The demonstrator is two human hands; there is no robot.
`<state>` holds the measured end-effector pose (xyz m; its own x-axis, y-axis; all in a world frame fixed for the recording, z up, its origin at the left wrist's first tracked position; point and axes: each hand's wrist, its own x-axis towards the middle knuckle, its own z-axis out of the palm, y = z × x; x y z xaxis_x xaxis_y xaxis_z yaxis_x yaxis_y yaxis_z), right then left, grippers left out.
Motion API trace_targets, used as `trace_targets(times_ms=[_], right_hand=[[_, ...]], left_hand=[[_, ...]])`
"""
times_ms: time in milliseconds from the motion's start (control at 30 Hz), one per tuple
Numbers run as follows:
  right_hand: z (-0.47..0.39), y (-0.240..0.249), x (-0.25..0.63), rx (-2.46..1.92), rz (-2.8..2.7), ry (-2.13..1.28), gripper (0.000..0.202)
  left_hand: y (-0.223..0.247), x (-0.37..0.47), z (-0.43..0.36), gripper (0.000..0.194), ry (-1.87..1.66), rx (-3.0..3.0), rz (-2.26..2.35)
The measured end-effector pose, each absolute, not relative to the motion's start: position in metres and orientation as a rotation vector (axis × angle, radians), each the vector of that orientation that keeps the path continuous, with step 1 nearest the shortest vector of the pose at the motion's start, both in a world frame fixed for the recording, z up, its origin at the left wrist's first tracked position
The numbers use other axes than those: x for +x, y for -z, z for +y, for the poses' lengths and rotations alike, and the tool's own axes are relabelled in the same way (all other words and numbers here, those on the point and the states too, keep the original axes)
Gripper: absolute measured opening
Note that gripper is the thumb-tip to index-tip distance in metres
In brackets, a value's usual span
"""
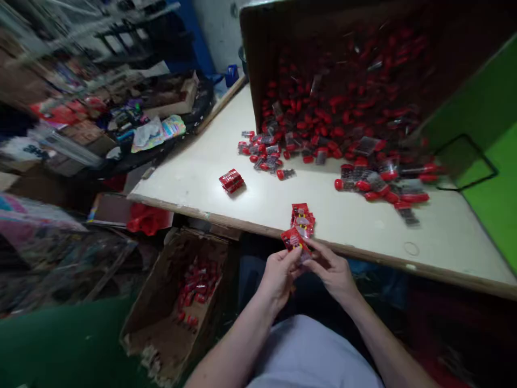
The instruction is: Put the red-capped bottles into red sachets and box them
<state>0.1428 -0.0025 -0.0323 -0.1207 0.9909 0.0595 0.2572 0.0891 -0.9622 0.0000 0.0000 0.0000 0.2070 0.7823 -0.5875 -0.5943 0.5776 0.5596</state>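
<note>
Between my two hands, just off the table's front edge, is a small red printed packet (pixel 292 239) with yellow marks. My left hand (pixel 278 272) pinches it, thumb on top. The fingers of my right hand (pixel 329 269) are closed at its right lower side. Right behind it on the table lies a small pile of similar red packets (pixel 302 218). Farther left sits a red stack of packets (pixel 231 181). Clear little containers with red caps (pixel 266 151) are strewn near the large box. What the packet contains I cannot make out.
A big open carton (pixel 252 70) full of red-capped containers lies on the white table (pixel 194 183). A rubber band (pixel 411 248) rests at the right, near a green panel (pixel 493 156). Below left stands a cardboard box (pixel 141 318) with red items. Cluttered shelves fill the left.
</note>
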Motion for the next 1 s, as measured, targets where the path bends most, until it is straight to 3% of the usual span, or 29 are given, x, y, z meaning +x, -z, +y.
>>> trace_targets(times_ms=[233,333,400,533,600,667,733,867,1000], right_hand=[[-0.003,0.048,0.135,-1.290,-1.487,-1.002,0.036],[0.000,0.043,0.134,-1.265,-1.544,-1.011,0.045],[0.009,0.038,0.144,-1.315,-1.575,-0.988,0.049],[0.059,0.033,0.198,-1.605,-1.589,-0.618,0.033],[0.095,0.036,0.234,-1.733,-1.601,-0.347,0.030],[0.131,0.041,0.262,-1.830,-1.708,-0.080,0.029],[0.161,0.047,0.277,-1.887,-1.965,0.077,0.032],[0.187,0.058,0.273,-1.904,-2.120,0.106,0.039],[0.180,0.060,0.258,-1.879,-2.198,0.133,0.034]], left_hand=[[0.002,0.006,0.000,0.027,-1.014,0.195,0.979],[0.003,-0.003,0.004,0.029,-1.017,0.214,1.009],[0.007,-0.026,0.005,0.034,-1.036,0.234,1.130],[0.037,-0.132,-0.006,0.041,-1.167,0.303,1.718],[0.060,-0.202,-0.016,0.042,-0.992,0.494,2.122],[0.081,-0.261,-0.025,0.040,-0.604,0.691,2.438],[0.091,-0.294,-0.029,0.041,-0.365,0.795,2.547],[0.070,-0.253,-0.012,0.048,-0.554,1.074,2.516],[0.034,-0.127,0.037,0.034,-0.942,1.346,1.961]])
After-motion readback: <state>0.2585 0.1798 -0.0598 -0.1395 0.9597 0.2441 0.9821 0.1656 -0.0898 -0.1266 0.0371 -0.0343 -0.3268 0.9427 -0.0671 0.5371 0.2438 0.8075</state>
